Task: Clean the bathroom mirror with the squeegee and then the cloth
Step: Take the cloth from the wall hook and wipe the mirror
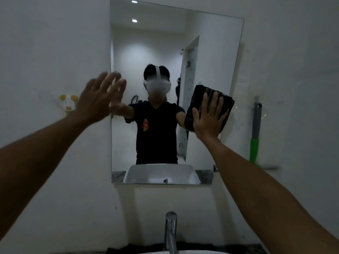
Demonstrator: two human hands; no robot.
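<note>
A tall frameless mirror [211, 43] hangs on the white wall above the basin. My right hand [209, 116] presses a dark folded cloth [200, 96] flat against the glass near the mirror's right edge, fingers spread over it. At the mirror's left edge my left hand [100, 99] is raised with its fingers apart and holds nothing; it is blurred. The squeegee [255, 136], with a grey and green handle, hangs on the wall to the right of the mirror, apart from both hands.
A chrome tap [170, 231] stands at the bottom centre over the white basin rim [183, 252]. A small white and yellow holder [67, 103] is stuck to the wall left of the mirror. The mirror reflects a person and a doorway.
</note>
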